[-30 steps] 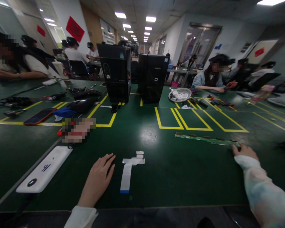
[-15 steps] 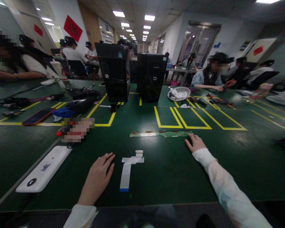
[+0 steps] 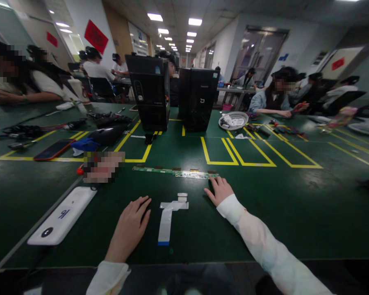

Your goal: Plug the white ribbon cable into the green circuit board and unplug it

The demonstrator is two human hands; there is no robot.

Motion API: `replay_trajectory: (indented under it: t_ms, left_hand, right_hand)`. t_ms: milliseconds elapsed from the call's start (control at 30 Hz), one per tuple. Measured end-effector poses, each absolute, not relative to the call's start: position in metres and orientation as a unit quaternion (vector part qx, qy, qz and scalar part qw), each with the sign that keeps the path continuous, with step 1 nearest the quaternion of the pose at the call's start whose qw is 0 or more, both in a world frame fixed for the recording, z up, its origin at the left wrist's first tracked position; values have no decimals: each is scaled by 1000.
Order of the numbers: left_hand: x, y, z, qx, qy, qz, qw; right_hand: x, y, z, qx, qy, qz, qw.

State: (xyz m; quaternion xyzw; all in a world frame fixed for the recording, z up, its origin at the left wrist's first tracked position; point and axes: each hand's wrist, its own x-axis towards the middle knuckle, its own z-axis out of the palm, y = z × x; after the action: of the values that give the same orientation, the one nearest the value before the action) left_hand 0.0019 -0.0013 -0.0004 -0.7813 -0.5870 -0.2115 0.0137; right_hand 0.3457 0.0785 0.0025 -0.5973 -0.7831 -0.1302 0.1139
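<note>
A long, thin green circuit board strip (image 3: 160,170) lies crosswise on the green table, with small dark and gold connectors along its far edge. My right hand (image 3: 220,189) rests at its right end, fingertips touching it and thumb spread apart on the near side. Closer to me is a white flat ribbon cable (image 3: 165,225) with a blue end, bent into a T-like shape. Just left of this cable, my left hand (image 3: 130,225) lies palm down and open, holding nothing.
A white oblong device (image 3: 64,215) lies at the left, beyond it a red-edged phone (image 3: 54,149) and dark cables. Two black computer towers (image 3: 149,96) stand at the back. Right of them is a white basket (image 3: 234,120). Other people sit around.
My right hand has moved left, and the circuit board strip has slid left along with it. My left hand stays beside the ribbon cable.
</note>
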Motion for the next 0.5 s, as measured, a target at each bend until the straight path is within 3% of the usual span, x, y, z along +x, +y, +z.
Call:
replay_trajectory:
  t_ms: [300, 500]
  left_hand:
    - [3, -3, 3, -780, -594, -197, 5]
    - [3, -2, 3, -779, -592, -205, 8]
  right_hand:
    - [354, 100, -3, -441, -866, -64, 225]
    - [348, 123, -16, -429, -875, -32, 221]
